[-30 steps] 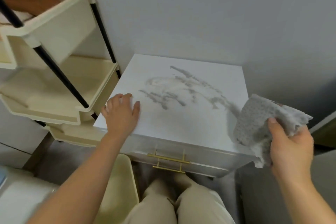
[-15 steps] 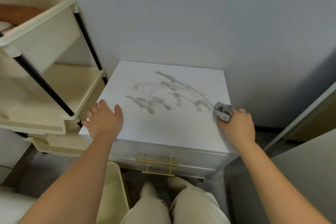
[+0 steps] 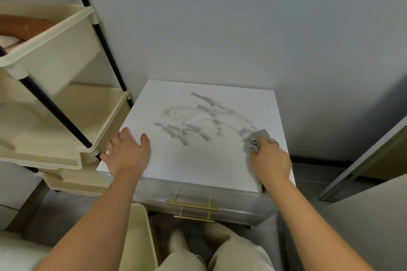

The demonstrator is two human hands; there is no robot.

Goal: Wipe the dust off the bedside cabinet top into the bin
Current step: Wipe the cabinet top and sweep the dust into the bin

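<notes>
Right hand (image 3: pixel 269 160) bunches a crumpled grey cloth (image 3: pixel 256 140) in curled fingers, pressing it on the white square cabinet top (image 3: pixel 198 160) beside grey dust streaks (image 3: pixel 193 132). Left hand (image 3: pixel 126 155) flat, fingers spread, at left edge. Cream plastic bin (image 3: pixel 138 237) below, front-left.

Cabinet top (image 3: pixel 198 160): stands against the wall, directly ahead of the person.
Dust (image 3: pixel 193 121): lies in streaks across the middle and rear of the top.
Left hand (image 3: pixel 127 156): rests flat on the front-left corner of the top.
Right hand (image 3: pixel 271 160): sits at the right edge of the top, pressing down a cloth (image 3: pixel 255 141).
Cloth: touches the right end of the dust.
Drawer handles (image 3: pixel 191 209): on the cabinet front, below the top.
Tiered shelf cart (image 3: pixel 55 105): just left of the cabinet.
Bin (image 3: pixel 141 237): on the floor, in front of the cabinet's left side, beside the person's knees (image 3: pixel 220 248).
</notes>
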